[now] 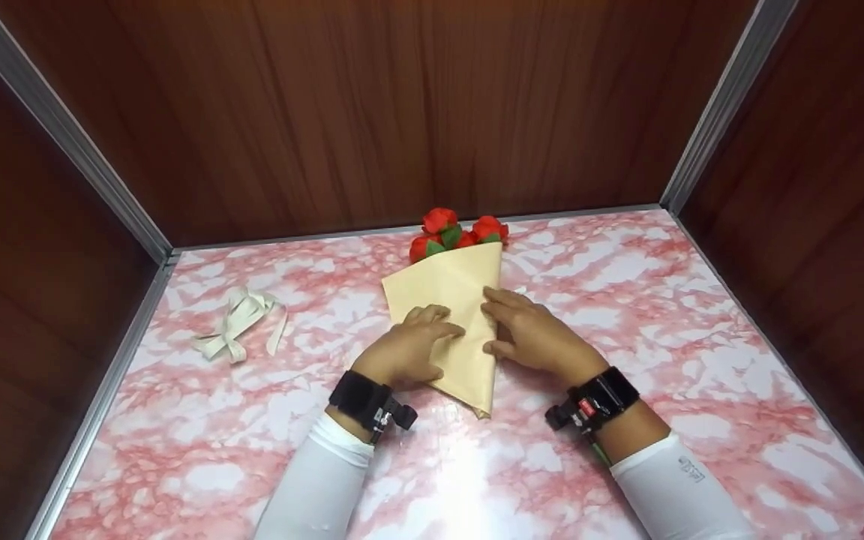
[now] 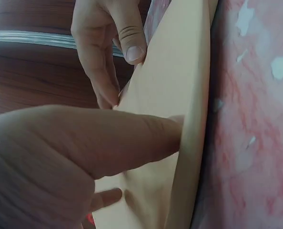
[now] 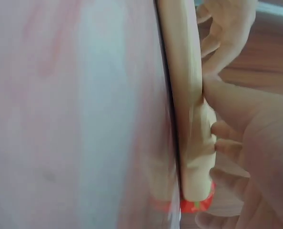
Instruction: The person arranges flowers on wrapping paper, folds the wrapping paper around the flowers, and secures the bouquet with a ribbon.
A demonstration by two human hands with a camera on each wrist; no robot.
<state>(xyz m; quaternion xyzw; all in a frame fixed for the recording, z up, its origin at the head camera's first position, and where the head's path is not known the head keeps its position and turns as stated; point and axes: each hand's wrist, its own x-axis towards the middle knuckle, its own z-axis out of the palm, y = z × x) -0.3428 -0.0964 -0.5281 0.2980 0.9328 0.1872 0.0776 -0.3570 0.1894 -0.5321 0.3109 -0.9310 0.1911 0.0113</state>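
A cone of tan wrapping paper (image 1: 451, 322) lies on the pink-and-white marbled tabletop (image 1: 664, 315), near its middle, red fabric roses (image 1: 456, 231) poking out at the far end. Both hands press on it from above — the left hand (image 1: 406, 352) on the cone's left side, the right hand (image 1: 533, 334) on its right, fingers laid fairly flat, neither gripping. A cream ribbon (image 1: 241, 324) lies well apart to the left.
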